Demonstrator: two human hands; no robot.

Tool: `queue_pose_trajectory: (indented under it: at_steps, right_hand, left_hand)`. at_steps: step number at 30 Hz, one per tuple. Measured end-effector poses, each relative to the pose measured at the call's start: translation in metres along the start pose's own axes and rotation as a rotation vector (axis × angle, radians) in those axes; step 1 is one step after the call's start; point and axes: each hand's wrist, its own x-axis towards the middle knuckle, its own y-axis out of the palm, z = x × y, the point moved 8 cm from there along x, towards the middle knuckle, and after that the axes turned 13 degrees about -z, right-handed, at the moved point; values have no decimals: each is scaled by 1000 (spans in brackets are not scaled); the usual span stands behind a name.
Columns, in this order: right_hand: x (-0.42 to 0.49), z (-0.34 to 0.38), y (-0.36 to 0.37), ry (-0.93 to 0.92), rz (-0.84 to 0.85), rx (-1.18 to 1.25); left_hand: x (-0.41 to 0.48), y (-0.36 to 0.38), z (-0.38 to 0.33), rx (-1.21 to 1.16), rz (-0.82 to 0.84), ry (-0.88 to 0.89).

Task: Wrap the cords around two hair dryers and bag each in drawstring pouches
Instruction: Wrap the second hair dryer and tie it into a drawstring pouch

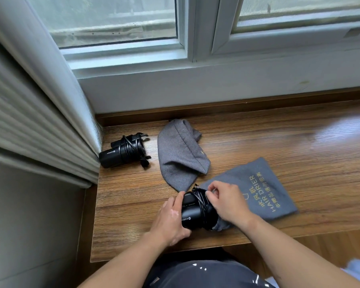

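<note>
A black hair dryer (192, 217) with its cord wound round it lies near the front of the wooden sill, its far end inside the mouth of a grey pouch (258, 190) printed "HAIR DRIER". My left hand (170, 219) grips the dryer's near end. My right hand (224, 201) pinches the pouch's opening over the dryer. A second black hair dryer (124, 150), cord wrapped, lies at the back left. A second grey pouch (180, 154) lies folded between the two dryers.
The wooden sill (299, 142) runs along a window wall at the back. A pleated grey curtain (35, 125) hangs at the left, close to the second dryer. The sill's front edge is just below my wrists.
</note>
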Motion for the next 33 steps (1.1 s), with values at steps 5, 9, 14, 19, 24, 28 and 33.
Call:
queue_pose_trajectory:
  at_steps: [5, 9, 14, 19, 24, 28, 33]
  right_hand:
    - [-17, 23, 13, -132, -3, -60]
    - [-39, 39, 33, -255, 60, -78]
    - [-37, 34, 35, -262, 113, -42]
    - [-50, 5, 22, -158, 113, -99]
    - [-74, -38, 19, 141, 92, -279]
    - [-77, -62, 30, 326, 117, -198]
    - [-72, -67, 42, 329, 145, 31]
  left_hand:
    - [4, 2, -5, -71, -39, -121]
    - [9, 5, -17, -208, -110, -151]
    - [12, 12, -17, -366, -57, -204]
    - [15, 21, -1, -345, 127, -120]
    - [26, -4, 10, -82, 63, 13]
    - [33, -13, -8, 154, -34, 237]
    - [43, 4, -31, 140, 61, 308]
